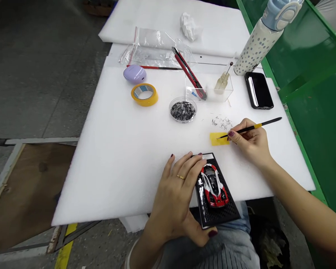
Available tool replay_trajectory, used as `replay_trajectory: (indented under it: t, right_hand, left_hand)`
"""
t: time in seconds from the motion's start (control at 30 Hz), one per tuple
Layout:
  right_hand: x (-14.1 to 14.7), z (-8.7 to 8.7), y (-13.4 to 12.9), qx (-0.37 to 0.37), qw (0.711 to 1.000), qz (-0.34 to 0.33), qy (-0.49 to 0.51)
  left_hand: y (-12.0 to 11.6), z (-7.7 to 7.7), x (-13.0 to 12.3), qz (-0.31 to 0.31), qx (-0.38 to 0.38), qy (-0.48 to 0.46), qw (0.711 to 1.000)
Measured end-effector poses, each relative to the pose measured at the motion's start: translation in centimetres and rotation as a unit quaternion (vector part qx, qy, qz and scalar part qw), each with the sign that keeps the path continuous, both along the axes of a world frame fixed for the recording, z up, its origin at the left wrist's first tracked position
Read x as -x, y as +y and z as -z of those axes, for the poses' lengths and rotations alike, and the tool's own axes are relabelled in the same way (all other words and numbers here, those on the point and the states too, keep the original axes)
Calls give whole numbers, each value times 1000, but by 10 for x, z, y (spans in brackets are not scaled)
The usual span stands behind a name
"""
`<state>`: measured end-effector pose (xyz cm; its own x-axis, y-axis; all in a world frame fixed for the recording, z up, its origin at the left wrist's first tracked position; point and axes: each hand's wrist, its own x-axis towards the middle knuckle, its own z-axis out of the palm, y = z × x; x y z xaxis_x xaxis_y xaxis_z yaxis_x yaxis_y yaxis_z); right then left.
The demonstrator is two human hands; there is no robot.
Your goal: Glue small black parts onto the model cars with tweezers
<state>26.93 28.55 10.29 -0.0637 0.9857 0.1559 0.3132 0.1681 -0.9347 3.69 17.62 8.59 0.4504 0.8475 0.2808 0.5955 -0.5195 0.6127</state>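
My left hand (182, 190) grips a black display base (232, 213) along its left side, fingers at the far end and thumb under the near edge. On the base sits a red, white and black model car (215, 186). A fine paintbrush (250, 128) with a black and yellow handle is pinched in my right hand (252, 144). Its tip meets or hovers just over a yellow strip of tape (214, 139) on the white foam sheet (123, 149); contact is hard to tell. Small black slivers (222, 122) lie scattered just beyond the tape.
Farther back are a round dish of black slivers (183, 111), yellow tape roll (152, 98), purple case (134, 74), red cutter (189, 73), clear box (207, 95) with a small bottle (222, 82), black phone-like device (259, 90), and tall dotted bottle (257, 46). A plastic bag (156, 46) lies behind.
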Motion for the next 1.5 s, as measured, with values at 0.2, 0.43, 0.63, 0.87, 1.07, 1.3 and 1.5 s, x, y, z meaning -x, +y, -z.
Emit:
replay_trajectory:
  t: [0.2,0.43,0.63,0.87,1.07,1.3,1.5]
  right_hand:
    - [-3,-1,-1,13,1000,-1,2]
    - [21,-11,-58,-48,977,53,202]
    - [54,-3,-97,-151,955,152,204]
    - [57,-2,-97,-147,960,131,201]
    - [57,-3,-98,-141,959,118,213]
    - [56,-2,-99,-146,959,109,218]
    - [55,0,-98,-155,960,96,212]
  left_hand:
    - [0,-1,1,-1,8,3,1000]
    - [-4,-12,-7,-17,52,-2,998]
    - [-13,-10,-26,-108,56,-44,992]
    - [-12,-10,-26,-112,57,-45,991]
    - [-12,-12,-26,-101,57,-44,992]
    - [-12,-14,-26,-117,76,-57,989]
    - [-12,-11,-25,-101,55,-41,992]
